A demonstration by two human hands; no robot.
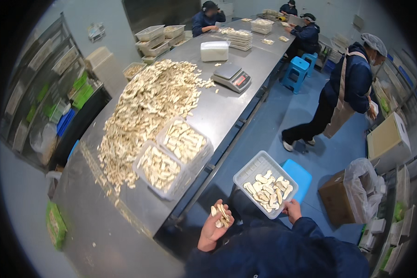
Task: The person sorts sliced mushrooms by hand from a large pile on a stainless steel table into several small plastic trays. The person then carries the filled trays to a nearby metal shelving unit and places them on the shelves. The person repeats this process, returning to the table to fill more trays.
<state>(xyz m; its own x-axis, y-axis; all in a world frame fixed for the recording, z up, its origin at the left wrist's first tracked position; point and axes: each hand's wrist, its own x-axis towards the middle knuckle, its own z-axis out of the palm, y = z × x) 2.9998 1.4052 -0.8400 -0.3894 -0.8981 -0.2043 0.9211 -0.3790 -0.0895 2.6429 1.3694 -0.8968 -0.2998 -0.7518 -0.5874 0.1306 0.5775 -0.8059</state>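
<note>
My left hand (213, 226) is closed around a small bunch of dried mushroom slices (221, 214), held just off the front edge of the table. With my right hand (292, 211) I grip the near right corner of a clear plastic tray (250, 163). Pale mushroom slices (269, 191) lie loosely across the middle and near part of this tray, and its ribbed bottom shows at the far end. To the left, two stacks of clear trays stand side by side on the table, their tops filled with slices (184, 140) (158, 168).
A large heap of dried mushroom slices (153, 97) covers part of the steel table (226, 100). Beyond it are a digital scale (232, 76) and stacked trays (239, 40). A blue stool (297, 177) and a cardboard box (337, 198) stand at right. A person (347, 83) walks nearby; others sit farther back.
</note>
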